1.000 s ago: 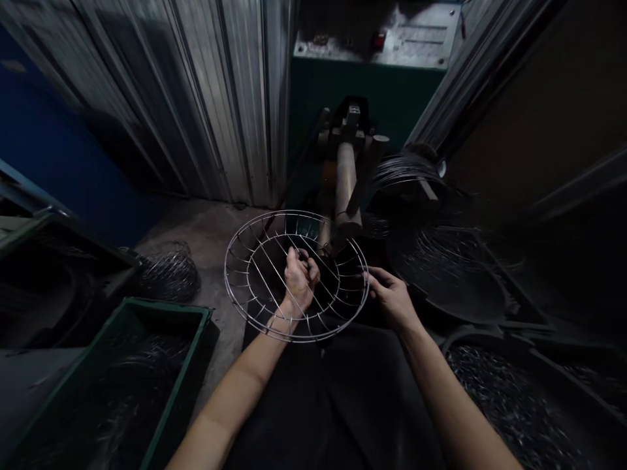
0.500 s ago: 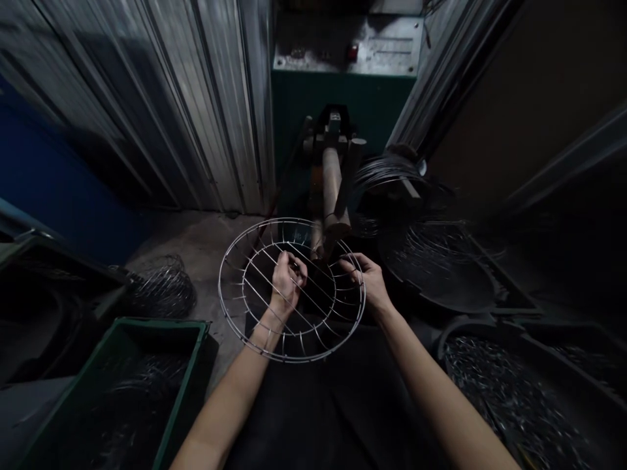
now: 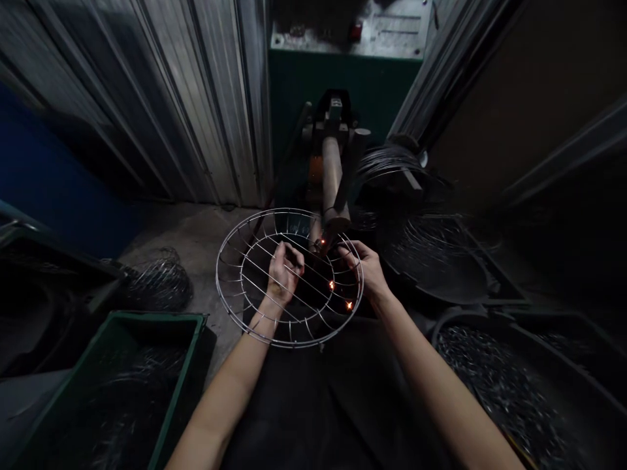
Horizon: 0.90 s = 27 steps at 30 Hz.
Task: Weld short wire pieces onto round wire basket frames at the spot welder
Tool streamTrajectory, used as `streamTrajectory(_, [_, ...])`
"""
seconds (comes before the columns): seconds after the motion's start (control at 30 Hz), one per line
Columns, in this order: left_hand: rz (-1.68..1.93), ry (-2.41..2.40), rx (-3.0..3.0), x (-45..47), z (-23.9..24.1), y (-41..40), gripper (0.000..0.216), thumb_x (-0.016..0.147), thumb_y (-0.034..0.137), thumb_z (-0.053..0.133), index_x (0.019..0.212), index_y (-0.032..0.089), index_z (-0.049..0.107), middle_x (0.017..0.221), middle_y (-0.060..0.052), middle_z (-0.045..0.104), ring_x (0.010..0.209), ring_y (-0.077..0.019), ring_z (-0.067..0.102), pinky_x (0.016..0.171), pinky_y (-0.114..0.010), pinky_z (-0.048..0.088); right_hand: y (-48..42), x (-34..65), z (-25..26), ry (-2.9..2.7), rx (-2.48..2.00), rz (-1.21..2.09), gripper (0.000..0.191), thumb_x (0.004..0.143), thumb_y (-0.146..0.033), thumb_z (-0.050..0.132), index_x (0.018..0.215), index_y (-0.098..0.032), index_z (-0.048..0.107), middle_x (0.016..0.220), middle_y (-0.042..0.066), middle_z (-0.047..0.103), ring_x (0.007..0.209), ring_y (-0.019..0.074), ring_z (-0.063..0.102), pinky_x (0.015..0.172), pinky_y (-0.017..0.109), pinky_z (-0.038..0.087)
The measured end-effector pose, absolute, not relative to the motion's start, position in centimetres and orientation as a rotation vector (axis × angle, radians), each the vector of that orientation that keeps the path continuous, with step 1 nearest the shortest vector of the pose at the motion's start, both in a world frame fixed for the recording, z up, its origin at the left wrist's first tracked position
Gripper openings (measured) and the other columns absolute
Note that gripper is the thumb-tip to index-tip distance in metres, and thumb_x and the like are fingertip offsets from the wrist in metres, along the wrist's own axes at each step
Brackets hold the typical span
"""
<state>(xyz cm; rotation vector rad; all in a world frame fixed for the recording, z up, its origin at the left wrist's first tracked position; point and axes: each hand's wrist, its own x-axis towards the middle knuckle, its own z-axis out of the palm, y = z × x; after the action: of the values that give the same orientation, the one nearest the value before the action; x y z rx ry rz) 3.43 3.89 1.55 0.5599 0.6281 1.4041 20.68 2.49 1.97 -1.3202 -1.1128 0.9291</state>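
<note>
A round wire basket (image 3: 289,343), with two rings and straight parallel wires across its base, sits tilted beneath the head of a welding machine (image 3: 333,179). My left hand (image 3: 285,271) is under the base wires, its fingers curled closed around the basket. At the right side of the rim my right hand (image 3: 365,264) pinches with its fingertips close to the welding tip; what lies between them is too dark to make out. Orange sparks (image 3: 332,285) glow at the tip and fall past the basket's right side.
A green crate (image 3: 196,326) with wire pieces stands at the left, a tangled wire bundle (image 3: 164,281) behind it. On the right are a tub of small metal pieces (image 3: 490,365) and wire coils (image 3: 392,160). Corrugated metal sheeting (image 3: 206,98) rises at the back left.
Sparks have appeared at the welding tip and below it. The basket and both hands keep nearly the same place against the machine, while the whole view has shifted slightly.
</note>
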Motion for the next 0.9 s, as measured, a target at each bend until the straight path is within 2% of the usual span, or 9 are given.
streamTrajectory(0.17, [1.465, 0.637, 0.573, 3.5, 1.3, 3.7, 0.027, 0.088, 0.042, 0.047, 0.073, 0.02, 0.043, 0.052, 0.003, 0.053, 0.043, -0.0083, 0.044, 0.042, -0.016, 0.034, 1.3, 21.4, 2.1, -1.17, -1.342, 0.896, 0.03, 0.066, -0.044, 0.073, 0.085, -0.021, 0.068, 0.081, 0.001, 0.068, 0.075, 0.0156, 0.061, 0.069, 0.029, 0.047])
streamTrajectory(0.37, [1.514, 0.654, 0.598, 3.4, 1.5, 4.0, 0.027, 0.088, 0.042, 0.048, 0.073, 0.02, 0.043, 0.054, 0.003, 0.054, 0.045, -0.0082, 0.045, 0.044, -0.016, 0.035, 2.7, 20.4, 2.6, -1.191, -1.308, 0.881, 0.029, 0.064, -0.046, 0.072, 0.076, -0.02, 0.065, 0.072, 0.0, 0.065, 0.07, 0.0152, 0.059, 0.066, 0.028, 0.046])
streamTrajectory(0.6, [1.439, 0.635, 0.548, 2.8, 1.6, 3.8, 0.031, 0.086, 0.043, 0.053, 0.069, 0.019, 0.042, 0.056, 0.003, 0.054, 0.047, -0.008, 0.048, 0.047, -0.017, 0.037, 2.2, 21.0, 1.8, -1.138, -1.302, 0.923, 0.032, 0.065, -0.046, 0.073, 0.083, -0.021, 0.067, 0.077, 0.001, 0.066, 0.065, 0.0136, 0.057, 0.06, 0.027, 0.046])
streamTrajectory(0.8, [1.557, 0.618, 0.508, 3.4, 1.4, 3.5, 0.03, 0.087, 0.041, 0.05, 0.068, 0.019, 0.042, 0.058, 0.002, 0.054, 0.047, -0.0079, 0.047, 0.046, -0.017, 0.036, 0.4, 21.9, 1.4, -1.149, -1.349, 0.856, 0.032, 0.067, -0.046, 0.073, 0.087, -0.021, 0.068, 0.085, 0.003, 0.069, 0.083, 0.0175, 0.061, 0.078, 0.031, 0.046])
streamTrajectory(0.9, [1.586, 0.631, 0.508, 3.5, 1.4, 3.7, 0.03, 0.087, 0.041, 0.049, 0.068, 0.019, 0.042, 0.058, 0.002, 0.054, 0.048, -0.008, 0.047, 0.046, -0.017, 0.036, 1.0, 21.5, 1.9, -1.157, -1.349, 0.846, 0.034, 0.065, -0.047, 0.073, 0.087, -0.02, 0.068, 0.084, 0.002, 0.068, 0.083, 0.0175, 0.06, 0.079, 0.032, 0.046])
